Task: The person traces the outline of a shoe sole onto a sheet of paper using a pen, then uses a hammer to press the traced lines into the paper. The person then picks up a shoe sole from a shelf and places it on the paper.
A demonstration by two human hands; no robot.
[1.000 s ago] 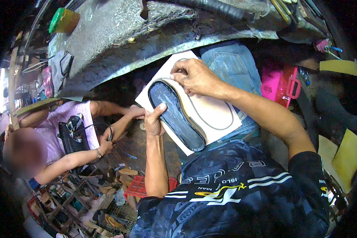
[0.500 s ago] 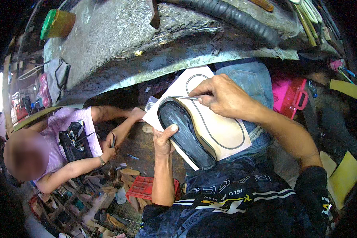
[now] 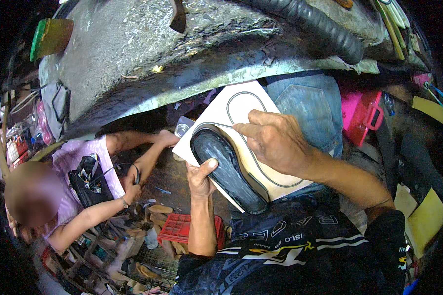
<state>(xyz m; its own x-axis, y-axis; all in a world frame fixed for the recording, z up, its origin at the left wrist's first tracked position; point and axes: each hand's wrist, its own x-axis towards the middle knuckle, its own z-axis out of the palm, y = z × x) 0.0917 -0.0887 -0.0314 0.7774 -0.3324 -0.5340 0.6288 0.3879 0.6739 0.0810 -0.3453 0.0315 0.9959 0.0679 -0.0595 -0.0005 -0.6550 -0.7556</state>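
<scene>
A black shoe sole (image 3: 226, 167) rests on a pale board (image 3: 253, 101) across my lap. On the board beside it runs a dark sole-shaped outline (image 3: 230, 101). My left hand (image 3: 202, 178) grips the board's left edge, its thumb pressed on the sole and its fingers hidden underneath. A thin grey strip (image 3: 216, 123) curves around the sole's top end toward my right hand (image 3: 275, 140). The index finger and thumb of that hand are pinched at the strip's end, over the board; the exact hold is partly hidden.
A rough stone-like bench (image 3: 108, 64) carries a black wrapped tube (image 3: 300, 24) and a green-and-brown container (image 3: 51, 39). At left another person (image 3: 88, 172) sits holding a black item. A red crate (image 3: 177, 228) stands by my left forearm; a pink-red case (image 3: 362, 118) lies at right.
My right hand has come slightly lower and nearer the sole, with its back turned more upward. Less of the grey strip shows free between sole and fingers. My left hand keeps its grip.
</scene>
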